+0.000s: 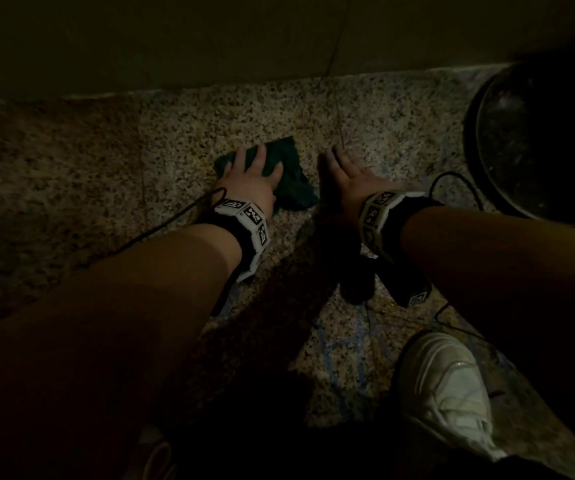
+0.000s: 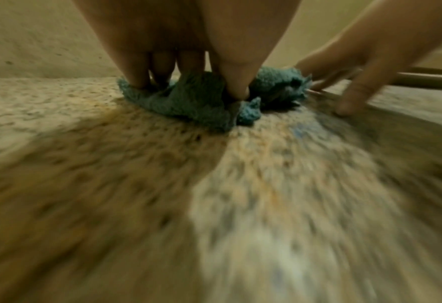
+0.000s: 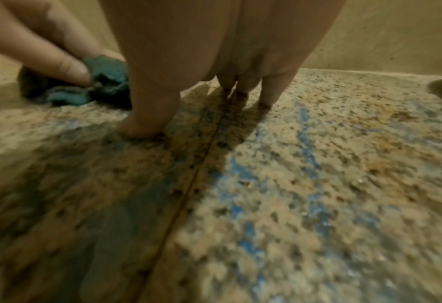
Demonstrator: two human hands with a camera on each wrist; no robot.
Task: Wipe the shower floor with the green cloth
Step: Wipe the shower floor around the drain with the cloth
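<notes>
Near the middle of the speckled shower floor (image 1: 365, 133), the left hand (image 1: 249, 178) presses the green cloth (image 1: 293, 174) down, fingers spread and nearly straight, fingertips (image 2: 238, 90) digging into its folds. At its 3 o'clock, just beside the cloth, the right hand (image 1: 346, 174) rests on bare floor on straight fingertips (image 3: 142, 129), holding nothing. The cloth looks crumpled, dark teal and bunched.

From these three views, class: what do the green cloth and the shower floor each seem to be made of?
Green cloth: seemingly soft looped terry or microfibre, since it looks fuzzy and crumples in folds under the left hand.
Shower floor: probably speckled granite-like stone or tile, with a straight joint line and slight sheen; bluish streaks look like residue, not material.
</notes>
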